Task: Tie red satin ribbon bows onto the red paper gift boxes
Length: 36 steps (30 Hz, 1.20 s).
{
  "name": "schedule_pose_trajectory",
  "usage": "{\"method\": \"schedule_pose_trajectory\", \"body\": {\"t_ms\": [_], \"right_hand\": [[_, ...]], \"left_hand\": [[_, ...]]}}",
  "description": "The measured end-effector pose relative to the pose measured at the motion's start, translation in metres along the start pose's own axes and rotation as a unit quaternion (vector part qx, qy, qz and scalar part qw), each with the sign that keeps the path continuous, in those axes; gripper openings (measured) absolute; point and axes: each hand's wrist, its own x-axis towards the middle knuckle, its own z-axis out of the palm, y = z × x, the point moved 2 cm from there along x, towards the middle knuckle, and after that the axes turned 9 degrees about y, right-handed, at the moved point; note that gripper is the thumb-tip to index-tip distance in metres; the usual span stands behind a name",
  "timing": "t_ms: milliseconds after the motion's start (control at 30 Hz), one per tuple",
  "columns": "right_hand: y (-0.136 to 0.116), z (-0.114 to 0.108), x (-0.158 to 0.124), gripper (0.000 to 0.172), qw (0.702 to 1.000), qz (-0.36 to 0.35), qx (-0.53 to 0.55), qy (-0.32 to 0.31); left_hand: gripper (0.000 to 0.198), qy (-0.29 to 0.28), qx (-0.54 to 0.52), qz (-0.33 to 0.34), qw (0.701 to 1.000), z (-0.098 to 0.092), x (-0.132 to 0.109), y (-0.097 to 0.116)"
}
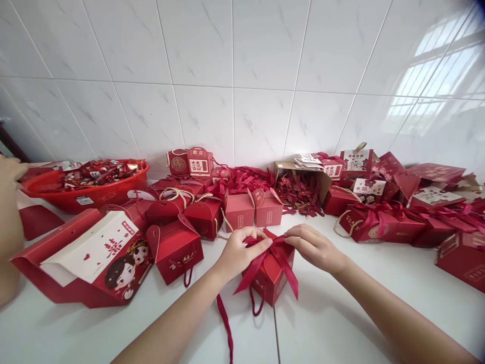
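Note:
A small red gift box stands on the white table in front of me, with a dark red ribbon tied in a bow on its top. My left hand pinches the bow's left loop between thumb and fingers. On the other side, my right hand has its fingers closed on the right loop. Both ribbon tails hang down over the box's front. A twisted cord handle droops from the near side of the box. Another length of ribbon lies on the table to the left, running off the bottom edge.
At left are a large printed box, several closed red boxes and a red basin of wrapped sweets. A ribbon heap and an open carton stand by the tiled wall. More boxes line the right. Another person's arm shows far left.

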Motion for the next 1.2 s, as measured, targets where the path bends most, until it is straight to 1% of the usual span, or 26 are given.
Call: {"method": "schedule_pose_trajectory", "body": {"t_ms": [133, 233, 300, 433, 533, 633, 667, 767, 833, 900, 1000, 1100, 1133, 1167, 1200], "right_hand": [[-0.005, -0.004, 0.004, 0.032, 1.000, -0.010, -0.016, 0.017], [-0.008, -0.003, 0.002, 0.029, 0.999, -0.004, -0.028, 0.023], [-0.009, -0.001, 0.000, 0.026, 0.999, 0.004, -0.035, 0.022], [-0.007, 0.001, -0.004, 0.022, 0.997, 0.019, -0.066, 0.024], [-0.007, 0.002, -0.008, 0.023, 0.996, 0.030, -0.077, 0.031], [-0.008, 0.003, -0.011, 0.025, 0.995, 0.038, -0.075, 0.045], [-0.008, 0.003, -0.013, 0.026, 0.995, 0.040, -0.076, 0.048], [-0.008, 0.004, -0.014, 0.027, 0.994, 0.056, -0.076, 0.049], [-0.007, 0.003, -0.014, 0.028, 0.993, 0.077, -0.070, 0.055], [-0.006, 0.002, -0.012, 0.029, 0.992, 0.089, -0.060, 0.064], [-0.007, 0.003, -0.010, 0.029, 0.993, 0.084, -0.046, 0.075], [-0.010, 0.002, -0.009, 0.028, 0.992, 0.081, -0.032, 0.093], [-0.011, 0.002, -0.008, 0.027, 0.990, 0.093, -0.021, 0.101], [-0.012, 0.001, -0.008, 0.024, 0.987, 0.119, -0.006, 0.108], [-0.011, 0.000, -0.007, 0.020, 0.980, 0.163, 0.013, 0.110]], "left_hand": [[0.032, 0.036, 0.001, -0.005, 0.999, 0.004, 0.000, -0.003], [0.043, 0.034, 0.004, 0.001, 0.999, 0.006, -0.001, -0.006], [0.045, 0.026, 0.008, 0.004, 1.000, 0.007, -0.001, -0.006], [0.041, 0.014, 0.019, 0.010, 1.000, 0.005, -0.001, -0.007], [0.035, 0.003, 0.023, 0.018, 1.000, 0.004, -0.001, -0.007], [0.018, -0.016, 0.029, 0.000, 0.999, 0.001, 0.000, -0.007], [0.015, -0.025, 0.023, -0.012, 0.999, 0.000, 0.000, -0.007], [0.025, -0.061, -0.014, -0.038, 0.997, -0.005, 0.000, -0.006], [0.021, -0.079, -0.032, -0.043, 0.995, -0.006, 0.000, -0.004], [0.017, -0.060, -0.024, -0.044, 0.997, -0.008, -0.001, -0.003], [0.021, -0.007, 0.009, -0.049, 0.999, -0.007, -0.001, -0.002], [0.021, 0.007, 0.024, -0.044, 0.999, -0.005, -0.002, -0.002], [0.020, 0.009, 0.026, -0.039, 0.999, -0.004, -0.002, -0.002], [0.020, 0.011, 0.028, -0.035, 0.999, -0.004, -0.002, -0.002], [0.020, 0.014, 0.028, -0.033, 0.999, -0.004, -0.003, -0.002]]}}
